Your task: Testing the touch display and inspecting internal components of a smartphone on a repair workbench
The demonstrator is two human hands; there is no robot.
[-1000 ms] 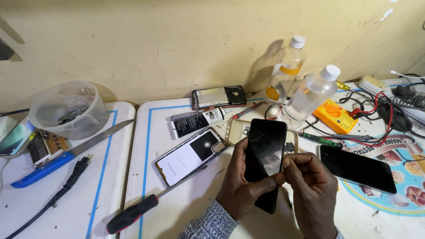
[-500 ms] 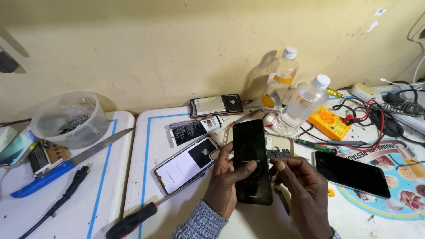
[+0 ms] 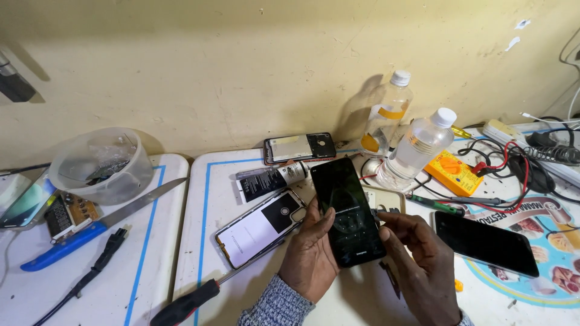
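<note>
A flat black phone (image 3: pixel 347 211) with a glossy glass face (a faint pattern glows on it) is gripped along its left edge by the left hand (image 3: pixel 311 253), while its lower right edge is pinched by the right hand (image 3: pixel 417 259). It is held above the white table (image 3: pixel 199 241), long axis running from the hands towards the wall, top end tilted slightly left, near the clear ribbed plastic bottle (image 3: pixel 417 148).

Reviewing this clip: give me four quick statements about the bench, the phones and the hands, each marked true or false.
1. The left hand holds a black phone screen up. True.
2. The right hand grips the screwdriver. False: it lies on the table, untouched.
3. Two capped clear bottles stand near the wall. True.
4. The blue-handled knife lies inside the plastic bowl. False: it lies beside it.
</note>
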